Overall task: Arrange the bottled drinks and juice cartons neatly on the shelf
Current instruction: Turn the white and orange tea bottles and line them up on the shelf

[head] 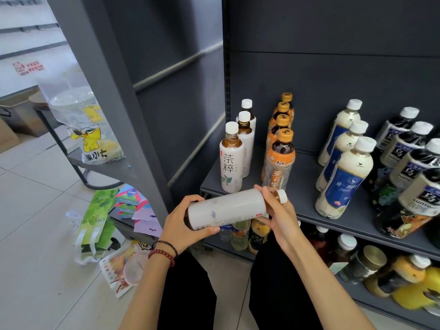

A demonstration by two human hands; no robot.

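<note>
A white-labelled tea bottle lies sideways in both my hands, just in front of the grey shelf. My left hand grips its base end. My right hand grips its neck, beside the white cap. On the shelf stand rows of bottles: three matching white-labelled tea bottles at the left, several orange-capped tea bottles, three milky bottles with blue labels, and dark oolong bottles at the right.
A lower shelf holds mixed bottles and jars. On the tiled floor at the left lie a green tea carton, coloured packets and a plastic cup. A small table carries a bagged cup.
</note>
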